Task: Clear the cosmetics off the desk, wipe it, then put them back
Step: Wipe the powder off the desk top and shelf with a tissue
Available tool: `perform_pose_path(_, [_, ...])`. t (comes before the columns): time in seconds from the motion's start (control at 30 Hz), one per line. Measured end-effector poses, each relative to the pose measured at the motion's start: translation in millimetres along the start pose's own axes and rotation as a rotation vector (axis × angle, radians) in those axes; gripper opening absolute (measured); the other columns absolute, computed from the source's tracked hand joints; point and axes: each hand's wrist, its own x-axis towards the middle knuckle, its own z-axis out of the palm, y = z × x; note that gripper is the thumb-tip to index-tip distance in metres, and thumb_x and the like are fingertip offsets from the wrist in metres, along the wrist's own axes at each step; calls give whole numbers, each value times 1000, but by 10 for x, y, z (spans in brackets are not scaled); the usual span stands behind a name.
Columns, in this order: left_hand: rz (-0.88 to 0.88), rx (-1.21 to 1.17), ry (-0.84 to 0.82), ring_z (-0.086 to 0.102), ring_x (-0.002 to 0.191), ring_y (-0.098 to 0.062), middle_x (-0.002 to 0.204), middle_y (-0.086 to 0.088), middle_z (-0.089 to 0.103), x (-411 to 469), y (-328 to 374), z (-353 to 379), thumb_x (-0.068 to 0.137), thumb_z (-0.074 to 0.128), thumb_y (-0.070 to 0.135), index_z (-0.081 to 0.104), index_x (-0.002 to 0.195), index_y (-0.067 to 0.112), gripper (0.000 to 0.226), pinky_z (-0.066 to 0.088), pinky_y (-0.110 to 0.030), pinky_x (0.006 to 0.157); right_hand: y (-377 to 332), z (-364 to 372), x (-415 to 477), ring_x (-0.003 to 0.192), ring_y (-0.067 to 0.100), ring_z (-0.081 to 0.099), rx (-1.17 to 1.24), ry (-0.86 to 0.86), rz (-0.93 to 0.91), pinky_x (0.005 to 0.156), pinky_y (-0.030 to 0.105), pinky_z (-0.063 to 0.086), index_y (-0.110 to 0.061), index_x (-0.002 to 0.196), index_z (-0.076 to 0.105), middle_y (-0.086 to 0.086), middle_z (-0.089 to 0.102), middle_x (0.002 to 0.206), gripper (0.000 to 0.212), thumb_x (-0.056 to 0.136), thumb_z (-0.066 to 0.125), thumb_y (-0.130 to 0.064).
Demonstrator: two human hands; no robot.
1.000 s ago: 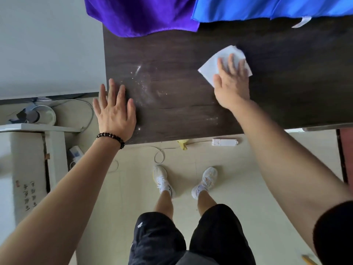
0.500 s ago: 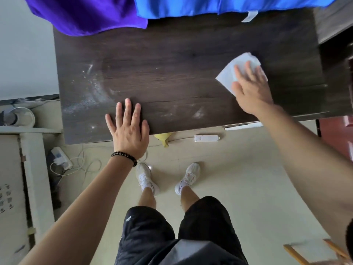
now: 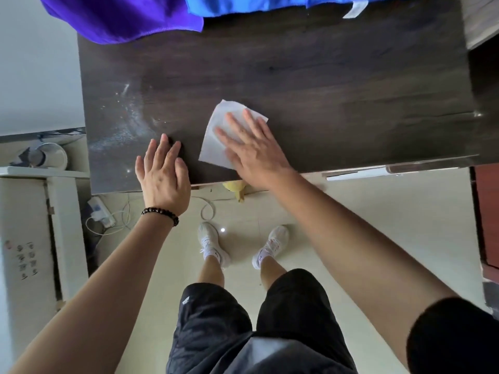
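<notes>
The dark wooden desk fills the upper part of the head view, with no cosmetics on it. My right hand presses a white tissue flat on the desk near the front edge, fingers straight and spread. Just left of it, my left hand rests flat on the front edge, with a black bead bracelet on its wrist. A patch of white dust lies on the desk's left side.
A purple cloth and a blue cloth hang over the desk's far edge. Below the desk lie a power strip with cables and a yellow object. A white cabinet stands at left.
My right hand has slid the tissue from the desk's right side leftward and nearer the front edge, close to my left hand. The left hand has stayed flat on the front edge.
</notes>
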Motion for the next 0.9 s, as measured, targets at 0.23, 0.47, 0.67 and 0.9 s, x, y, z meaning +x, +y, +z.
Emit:
perform_pose_path(0.23, [72, 60, -24, 22, 146, -23, 156, -5, 33, -101, -137, 22, 98, 24, 35, 50, 140, 18, 51, 12, -52, 117, 1158, -190, -473, 149, 44, 5, -25, 84, 515, 119, 55, 12, -30, 156, 21, 10, 10, 165, 53, 105, 21, -43])
perform_pose_path(0.47, [-25, 90, 6, 18, 147, -25, 158, -6, 27, -242, -335, -84, 99, 25, 36, 46, 142, 21, 51, 9, -54, 117, -371, 251, -566, 150, 44, 7, 32, 81, 88, 119, 56, 10, -25, 155, 29, 9, 17, 164, 51, 106, 30, -36])
perform_pose_path(0.67, [-81, 148, -4, 8, 149, -22, 162, -4, 15, -222, -737, -462, 100, 19, 45, 31, 150, 27, 54, 9, -55, 117, -630, 110, 404, 151, 37, -6, -8, -33, -50, 122, 49, -1, -35, 157, 16, 2, 2, 167, 53, 105, 24, -41])
perform_pose_path(0.9, [-113, 94, -109, 2, 150, -23, 164, -4, 2, 194, -1293, -651, 96, 19, 49, 18, 155, 25, 63, 5, -51, 119, -103, 84, 149, 150, 41, 3, -26, 95, 263, 120, 56, 10, -29, 156, 23, 10, 10, 165, 53, 105, 25, -43])
